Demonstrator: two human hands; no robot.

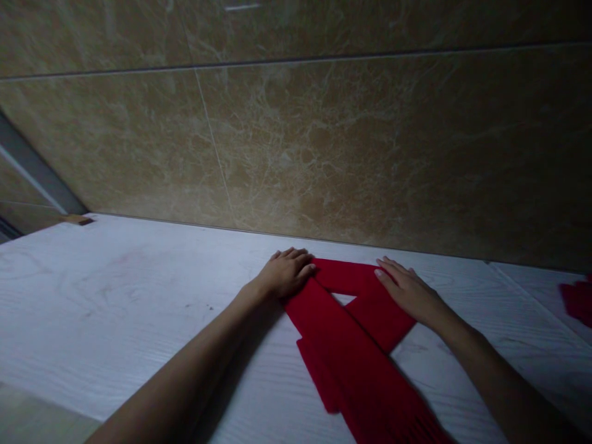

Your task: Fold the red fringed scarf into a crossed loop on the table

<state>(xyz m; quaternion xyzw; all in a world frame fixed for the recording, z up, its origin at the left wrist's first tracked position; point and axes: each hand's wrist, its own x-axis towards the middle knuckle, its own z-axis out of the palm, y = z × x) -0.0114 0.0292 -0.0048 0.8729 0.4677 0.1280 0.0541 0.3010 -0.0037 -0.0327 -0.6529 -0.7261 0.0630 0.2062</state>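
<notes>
A long red cloth [356,345] lies folded on a white wood-grain table [115,308], its bands crossing and leaving a small triangular gap near the top. My left hand [287,271] rests flat on the cloth's upper left corner, fingers stretched out and close together. My right hand [407,290] presses flat on the upper right part of the fold, fingers extended. Neither hand grips anything. The cloth's lower end runs off the bottom of the view.
A brown marble-tiled wall [324,148] rises directly behind the table's far edge. Another piece of red cloth [578,302] shows at the right edge. A small brown block [78,219] sits at the far left corner of the table.
</notes>
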